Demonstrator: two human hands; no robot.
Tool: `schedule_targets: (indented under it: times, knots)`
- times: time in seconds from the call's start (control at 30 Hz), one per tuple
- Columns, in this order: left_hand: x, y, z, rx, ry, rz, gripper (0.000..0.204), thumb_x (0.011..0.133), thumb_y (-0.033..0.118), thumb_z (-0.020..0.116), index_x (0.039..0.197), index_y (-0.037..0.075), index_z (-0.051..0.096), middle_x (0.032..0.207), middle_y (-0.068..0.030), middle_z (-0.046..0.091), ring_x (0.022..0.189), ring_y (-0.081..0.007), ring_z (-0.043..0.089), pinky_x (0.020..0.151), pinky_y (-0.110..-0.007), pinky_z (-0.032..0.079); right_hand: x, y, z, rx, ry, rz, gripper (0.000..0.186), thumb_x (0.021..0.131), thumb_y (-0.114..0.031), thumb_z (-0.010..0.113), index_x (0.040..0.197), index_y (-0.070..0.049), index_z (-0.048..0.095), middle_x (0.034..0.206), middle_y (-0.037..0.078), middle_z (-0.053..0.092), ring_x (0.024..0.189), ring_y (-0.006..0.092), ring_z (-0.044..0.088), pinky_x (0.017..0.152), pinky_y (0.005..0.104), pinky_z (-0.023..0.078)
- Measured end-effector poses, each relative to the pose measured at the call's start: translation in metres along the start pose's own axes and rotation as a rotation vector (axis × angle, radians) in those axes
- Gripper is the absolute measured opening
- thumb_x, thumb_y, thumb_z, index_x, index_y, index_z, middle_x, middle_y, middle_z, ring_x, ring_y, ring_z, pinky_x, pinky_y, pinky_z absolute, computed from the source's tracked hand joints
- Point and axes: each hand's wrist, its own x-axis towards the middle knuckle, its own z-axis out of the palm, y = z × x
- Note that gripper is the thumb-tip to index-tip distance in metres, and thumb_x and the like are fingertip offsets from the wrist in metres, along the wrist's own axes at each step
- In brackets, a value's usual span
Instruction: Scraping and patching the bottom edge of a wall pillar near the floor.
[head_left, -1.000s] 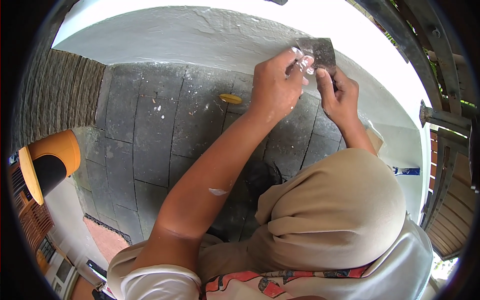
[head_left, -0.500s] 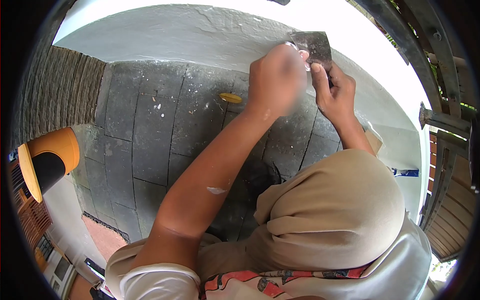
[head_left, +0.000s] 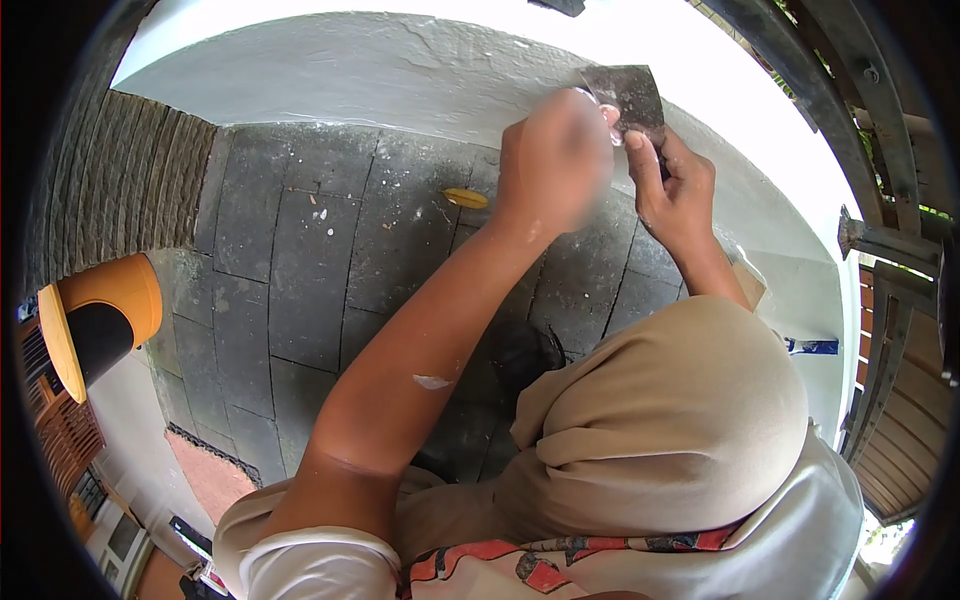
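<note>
My right hand grips a scraper by its lower end, thumb on the near side of the broad, dark, stained blade. Close beside it, my left hand is closed with its fingertips at the blade's left edge. White smears show by those fingertips; blur and the back of the hand hide whatever the fingers hold. Both hands are in front of a low grey-white plastered wall, whose surface looks rough and patchy near the blade.
Dark paving with white specks lies below, with a yellow leaf on it. My bent knee rises under the right arm. A blue-handled brush lies on the wall ledge at right. An orange-and-black container stands left.
The view has shifted very slightly. Both hands keep nearly the same place and hold, with the scraper blade tilted a little differently.
</note>
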Motion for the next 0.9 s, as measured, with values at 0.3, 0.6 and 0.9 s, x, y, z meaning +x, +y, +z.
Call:
schedule_targets:
  times: [0.3,0.6,0.9]
  knots:
    - [0.001,0.009,0.002,0.024,-0.004,0.003,0.019,0.099,0.018,0.060,0.103,0.000,0.064,0.086,-0.0055,0.068,0.071,-0.0115,0.065,0.059,-0.027,0.056,0.005,-0.007,-0.001,-0.007,0.011,-0.010,0.019,0.096,-0.019,0.064,0.096,-0.001,0.070,0.058,0.012,0.056,0.045,0.0131,0.045,0.046,0.0286,0.037]
    - [-0.001,0.002,0.003,0.002,-0.013,-0.031,0.019,0.100,0.018,0.059,0.103,0.000,0.063,0.088,-0.0053,0.066,0.072,-0.0120,0.065,0.059,-0.027,0.057,0.002,-0.002,0.002,-0.005,0.025,-0.023,0.021,0.096,-0.020,0.064,0.091,-0.001,0.068,0.055,0.012,0.053,0.043,0.0150,0.043,0.045,0.0290,0.036]
    - [-0.001,0.007,0.000,0.015,-0.016,-0.023,0.022,0.100,0.021,0.059,0.104,-0.001,0.063,0.089,-0.0064,0.067,0.072,-0.0129,0.066,0.059,-0.028,0.057,0.004,-0.001,0.002,0.033,0.010,-0.010,0.019,0.095,-0.020,0.065,0.096,-0.001,0.070,0.055,0.011,0.056,0.043,0.0141,0.046,0.044,0.0277,0.036]
